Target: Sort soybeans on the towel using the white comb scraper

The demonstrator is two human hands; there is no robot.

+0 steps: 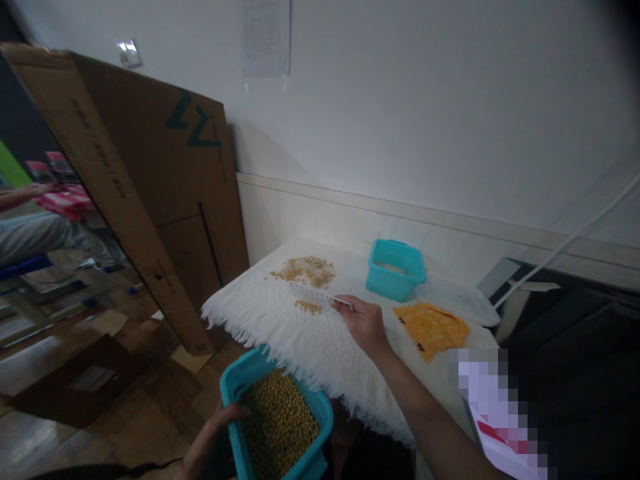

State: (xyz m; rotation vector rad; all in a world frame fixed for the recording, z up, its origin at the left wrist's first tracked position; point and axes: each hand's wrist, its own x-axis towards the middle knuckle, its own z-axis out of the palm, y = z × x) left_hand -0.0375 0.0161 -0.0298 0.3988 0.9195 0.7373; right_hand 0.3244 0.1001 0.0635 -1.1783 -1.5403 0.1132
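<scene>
While our right hand [367, 325] is pinching a white scraper [321, 295], fingers clamped on its right end, the tool's long axis is running leftward and slightly away from that grip. Left of those fingers, 1 small group of beans [307, 307] is lying just on the near side of the blade — a larger scatter of beans [307, 270] is sitting beyond it. Of our 2 hands, the right is being nearer; our left hand [219, 425] is gripping a teal bin [325, 408] of beans, left of and nearer than the scraper grip.
</scene>
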